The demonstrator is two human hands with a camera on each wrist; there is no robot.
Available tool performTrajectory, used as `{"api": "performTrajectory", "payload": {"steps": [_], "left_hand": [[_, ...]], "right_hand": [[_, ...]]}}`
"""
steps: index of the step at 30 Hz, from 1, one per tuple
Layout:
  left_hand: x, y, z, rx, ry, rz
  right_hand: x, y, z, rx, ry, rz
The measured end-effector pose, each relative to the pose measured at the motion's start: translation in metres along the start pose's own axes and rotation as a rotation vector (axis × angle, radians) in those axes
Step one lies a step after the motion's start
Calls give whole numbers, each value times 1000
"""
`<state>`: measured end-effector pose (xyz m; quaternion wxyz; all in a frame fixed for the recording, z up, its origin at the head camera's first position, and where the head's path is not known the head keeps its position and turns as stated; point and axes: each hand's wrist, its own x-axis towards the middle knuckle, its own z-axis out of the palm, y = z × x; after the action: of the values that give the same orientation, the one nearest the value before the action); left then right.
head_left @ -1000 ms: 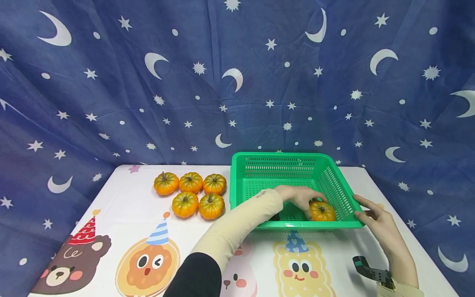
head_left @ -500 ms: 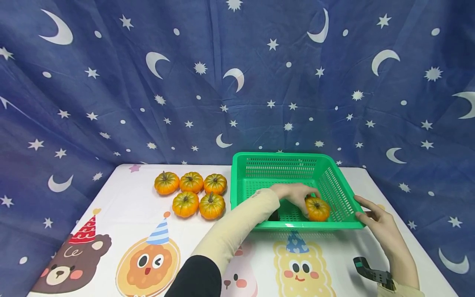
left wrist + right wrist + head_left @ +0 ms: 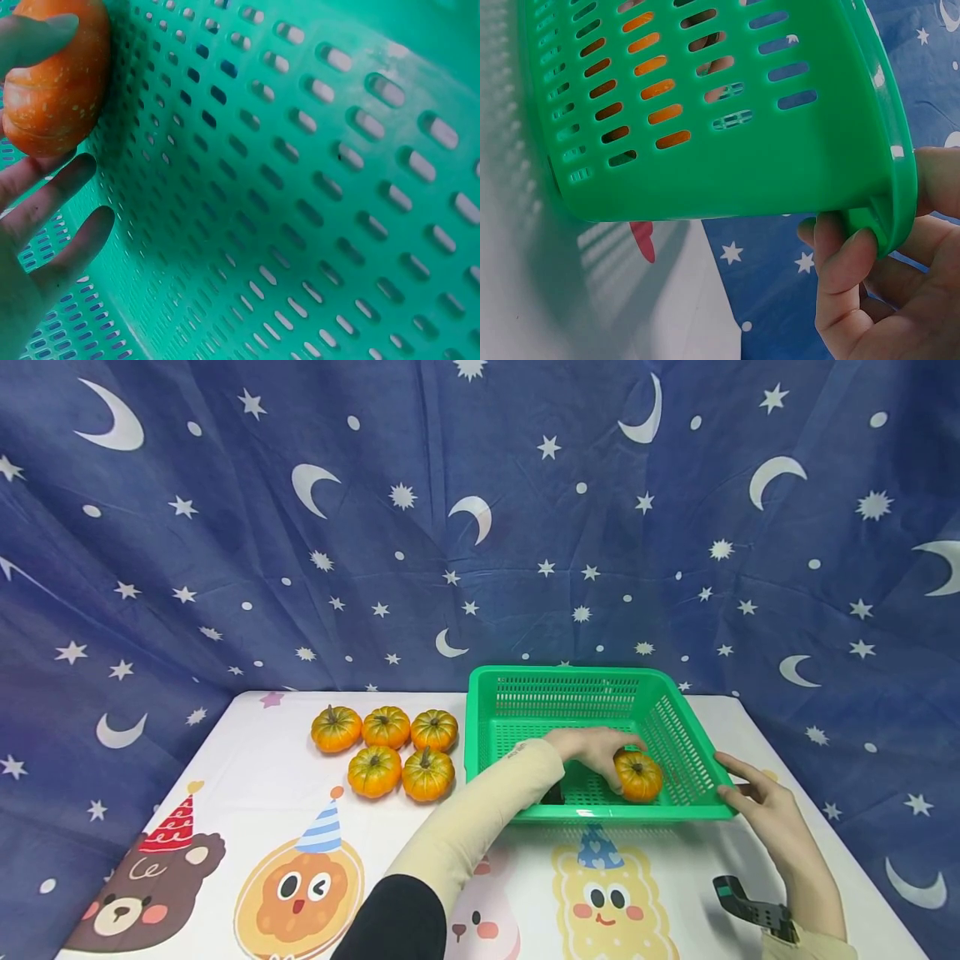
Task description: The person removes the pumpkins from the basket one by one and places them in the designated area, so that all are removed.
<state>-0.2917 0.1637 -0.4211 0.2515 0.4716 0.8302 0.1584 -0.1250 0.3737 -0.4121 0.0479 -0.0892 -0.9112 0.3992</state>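
Note:
In the head view a green plastic basket [image 3: 585, 673] with slotted walls stands at the table's right back. My left hand [image 3: 600, 752] reaches into it and holds an orange pumpkin [image 3: 639, 777] near the front right corner. The left wrist view shows my thumb across the pumpkin [image 3: 64, 86] and several fingers spread below it, close to the slotted wall. Outside, my right hand [image 3: 776, 818] grips the basket's right rim. Up close in the right wrist view, its fingers [image 3: 844, 262] curl round the rim at the corner, and orange shows through the slots.
Several small pumpkins [image 3: 375, 772] sit in two rows on the white table left of the basket. A blue curtain [image 3: 375, 527] with moons and stars hangs behind. A black wrist mount [image 3: 750, 910] sticks out from the right wrist.
My left hand and the pumpkin have shifted slightly left and back inside the basket. The right hand stays on the rim, and the basket has not visibly moved.

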Motion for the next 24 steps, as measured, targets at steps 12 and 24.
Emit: {"api": "performTrajectory", "payload": {"steps": [12, 24], "left_hand": [[-2, -6, 0, -7, 26, 8], [-10, -6, -10, 10, 123, -1]], "right_hand": [[0, 2, 0, 7, 3, -5], [0, 2, -1, -5, 3, -5]]}}
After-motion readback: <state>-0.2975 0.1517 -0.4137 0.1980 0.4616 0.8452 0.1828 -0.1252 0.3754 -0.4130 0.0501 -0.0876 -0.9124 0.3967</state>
